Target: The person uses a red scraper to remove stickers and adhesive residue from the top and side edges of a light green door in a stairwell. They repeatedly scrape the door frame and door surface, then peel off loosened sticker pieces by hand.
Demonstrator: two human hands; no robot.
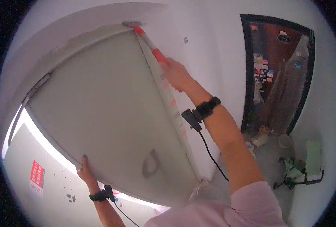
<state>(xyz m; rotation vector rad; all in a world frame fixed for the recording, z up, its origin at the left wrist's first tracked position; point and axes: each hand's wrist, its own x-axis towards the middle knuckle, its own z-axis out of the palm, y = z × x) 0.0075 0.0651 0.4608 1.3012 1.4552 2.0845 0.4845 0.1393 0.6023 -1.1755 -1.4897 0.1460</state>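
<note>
My right hand [175, 72] is raised and closed around the red-and-silver handle of a hand tool [148, 42], which looks like a scraper or a brush. The tool's flat dark head touches the wall just above the upper corner of a door frame [98, 39]. Below it is a pale grey-green door [99, 99], standing partly open, with a dark looped mark low on its face. My left hand [85, 171] grips the door's free edge, thumb on the near face; its other fingers are mostly hidden behind the edge.
Bright light comes through the gap beside the door. A door closer arm [37, 85] spans the top left. A second, dark door [281, 71] bears stickers and plastic sheeting. Near it stand a pale green chair [313, 159] and a bucket [284, 141]. Cables hang from both wrist straps.
</note>
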